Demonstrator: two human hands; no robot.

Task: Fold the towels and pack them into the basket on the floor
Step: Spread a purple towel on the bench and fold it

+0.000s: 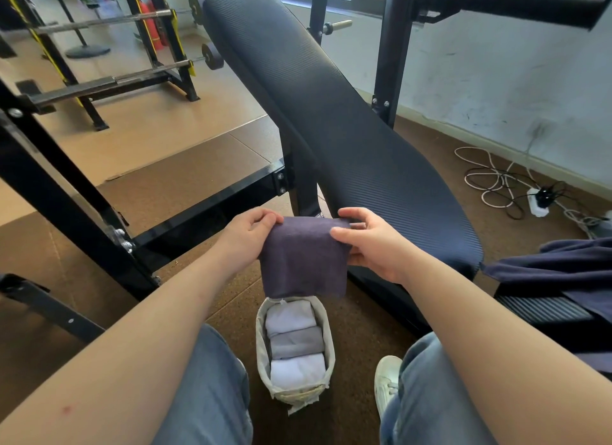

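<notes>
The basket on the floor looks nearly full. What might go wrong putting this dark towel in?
The small pale fabric basket already holds three folded pale towels in a row; the folded dark purple towel may not fit, or may rumple them.
The left hand and right hand pinch only its upper corners, so the hanging part could unfold.

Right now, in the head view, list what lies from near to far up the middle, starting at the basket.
Near rim of the basket → white folded towel → grey folded towel → second white folded towel → dark purple towel, held by the left hand and right hand → black bench pad.
</notes>
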